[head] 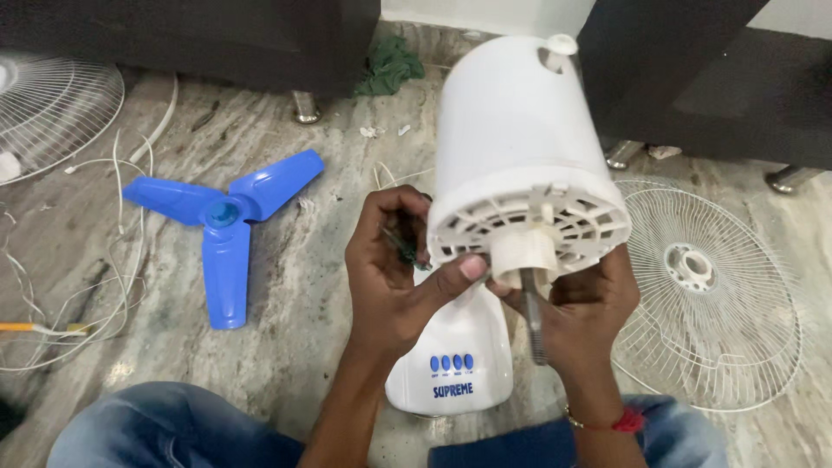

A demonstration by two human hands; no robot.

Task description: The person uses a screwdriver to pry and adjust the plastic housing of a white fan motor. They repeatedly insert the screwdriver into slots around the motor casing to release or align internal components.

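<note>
White wire fan guard (48, 108) at far left, blue three-blade fan propeller (224, 227) on marble floor (303, 286), left hand (394, 273) closed on green-handled tool (403, 247), thumb pressing white fan motor housing (516, 147), right hand (581, 308) gripping its underside beside metal shaft (533, 316), second wire guard (711, 290) at right.

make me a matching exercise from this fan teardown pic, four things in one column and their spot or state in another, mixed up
Things:
1. blue fan blade
2. white motor housing
3. wire grille
4. green cloth

Places or states:
A. held up between the left hand and the right hand
B. crumpled on the floor by the dark cabinet, at the top of the view
C. lying flat on the floor to the right of the right hand
D. lying flat on the floor to the left of the hands

Pairs: 1-D, 2-A, 3-C, 4-B
</note>
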